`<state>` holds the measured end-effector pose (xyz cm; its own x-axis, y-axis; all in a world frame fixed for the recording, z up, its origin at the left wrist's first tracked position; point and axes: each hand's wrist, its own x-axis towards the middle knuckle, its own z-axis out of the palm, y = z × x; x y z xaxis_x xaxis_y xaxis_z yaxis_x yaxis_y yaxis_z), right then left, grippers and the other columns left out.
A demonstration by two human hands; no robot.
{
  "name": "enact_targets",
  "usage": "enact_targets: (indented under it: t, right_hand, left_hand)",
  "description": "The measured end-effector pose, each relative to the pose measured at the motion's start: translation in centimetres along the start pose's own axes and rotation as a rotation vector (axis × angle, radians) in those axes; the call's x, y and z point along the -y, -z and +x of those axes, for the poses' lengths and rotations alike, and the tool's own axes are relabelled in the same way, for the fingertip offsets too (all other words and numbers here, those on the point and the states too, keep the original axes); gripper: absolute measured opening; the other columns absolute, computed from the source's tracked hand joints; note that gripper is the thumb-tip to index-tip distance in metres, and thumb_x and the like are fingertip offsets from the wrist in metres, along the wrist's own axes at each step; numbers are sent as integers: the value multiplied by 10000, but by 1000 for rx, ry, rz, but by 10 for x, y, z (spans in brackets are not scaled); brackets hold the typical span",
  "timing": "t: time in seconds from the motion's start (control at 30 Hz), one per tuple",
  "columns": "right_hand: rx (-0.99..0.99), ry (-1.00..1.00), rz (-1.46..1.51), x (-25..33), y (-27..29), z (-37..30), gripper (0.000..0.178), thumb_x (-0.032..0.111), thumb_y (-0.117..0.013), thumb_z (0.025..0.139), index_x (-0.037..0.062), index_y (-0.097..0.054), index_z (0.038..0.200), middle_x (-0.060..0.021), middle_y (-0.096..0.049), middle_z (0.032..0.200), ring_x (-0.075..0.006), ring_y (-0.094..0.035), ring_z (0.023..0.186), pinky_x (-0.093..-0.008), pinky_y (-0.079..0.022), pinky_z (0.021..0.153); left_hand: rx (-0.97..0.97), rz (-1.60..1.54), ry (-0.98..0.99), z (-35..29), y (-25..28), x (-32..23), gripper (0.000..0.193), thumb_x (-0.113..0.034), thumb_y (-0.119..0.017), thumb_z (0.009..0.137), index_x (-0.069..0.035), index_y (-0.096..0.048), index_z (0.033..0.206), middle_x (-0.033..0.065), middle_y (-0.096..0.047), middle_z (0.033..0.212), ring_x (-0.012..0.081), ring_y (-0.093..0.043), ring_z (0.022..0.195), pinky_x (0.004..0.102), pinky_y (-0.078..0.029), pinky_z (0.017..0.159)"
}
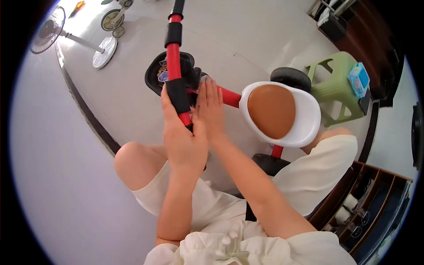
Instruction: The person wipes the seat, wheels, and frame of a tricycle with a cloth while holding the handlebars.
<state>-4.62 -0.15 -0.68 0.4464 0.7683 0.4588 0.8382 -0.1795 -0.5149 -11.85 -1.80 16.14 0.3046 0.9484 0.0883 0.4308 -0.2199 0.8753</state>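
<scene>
A child's red tricycle stands in front of me, with a white seat (309, 119) and a brown cushion (271, 110). My left hand (183, 141) is around the lower end of its red handlebar (174, 62), the thumb on one side and the fingers along a black foam sleeve (178, 95). Beside it, my right hand (210, 108) lies flat, fingers stretched out against the front of the frame by the black basket (152, 75). A small whitish bit shows at its fingertips; what is under the palm is hidden. Small printed items lie in the basket.
A green plastic stool (331, 88) carrying a blue wipes pack (358, 80) stands right of the seat. A floor fan (104, 52) and a wheeled item (112, 20) are at the far left. A wooden rack (366, 203) is at the near right. My bent knees flank the tricycle.
</scene>
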Motion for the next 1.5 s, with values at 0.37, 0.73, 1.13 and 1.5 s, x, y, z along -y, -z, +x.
enact_targets:
  t: [0.37,0.73,1.13,1.5]
  right_hand:
    - [-56,-431,112,-3,11,-7,767,14,-649,694,-35,-324,1388,-203,-382,1394,-403,-328,1352,-467,-304,1123]
    - [336,-245,-5,-40,27,42,496,198,-728,726,73,-546,1170,-94,-616,1125,-259,-580,1095,-479,-259,1139]
    - [1202,-128,-706,-70,55,89,434,340,-844,621,201,-740,1018,-68,-720,993,-213,-650,1040,-536,-327,1048]
    - [287,-130,529,-11,27,48,718,130,-757,634,44,-458,1282,-146,-547,1238,-336,-506,1190,-461,-389,1047]
  left_hand:
    - [44,-22,117,-1,4,-9,689,35,-465,845,-27,-234,1491,96,-552,1017,150,-545,814,269,-467,714]
    - [36,30,54,-2,3,-9,673,39,-453,834,-7,-256,1476,104,-543,1016,151,-527,811,271,-454,713]
    - [22,9,18,1,2,-2,689,38,-466,826,-17,-253,1479,103,-554,959,169,-547,783,285,-467,699]
    - [73,-2,59,0,6,-13,695,25,-458,842,-8,-203,1488,131,-587,904,216,-598,787,324,-486,721]
